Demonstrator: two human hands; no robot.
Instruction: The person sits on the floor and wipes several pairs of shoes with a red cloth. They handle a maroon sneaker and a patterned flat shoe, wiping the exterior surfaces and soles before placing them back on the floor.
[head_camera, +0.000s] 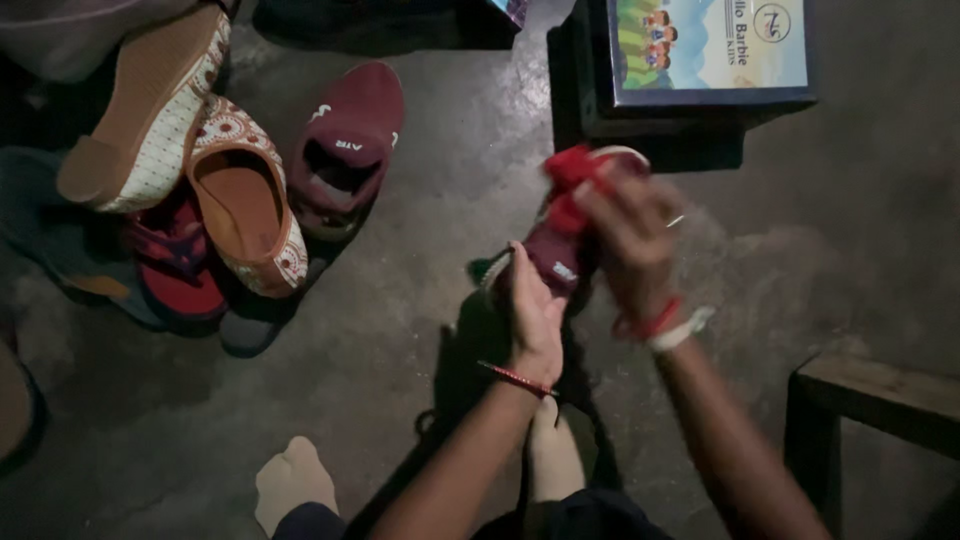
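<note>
My left hand (532, 315) grips a small maroon shoe (556, 252) from its near side and holds it above the floor. My right hand (632, 240), blurred by motion, presses a red cloth (568, 180) against the upper part of that shoe. The shoe's pale sole edge shows near its top. A red thread band is on my left wrist. Red and white bangles are on my right wrist.
A matching maroon shoe (345, 145) lies on the grey floor to the left, beside a pile of embroidered flat shoes (240, 200) and a red sandal (178, 265). A dark box with a colourful lid (710, 55) stands beyond my hands. A wooden stool edge (880, 400) is at right. My bare feet (292, 482) are below.
</note>
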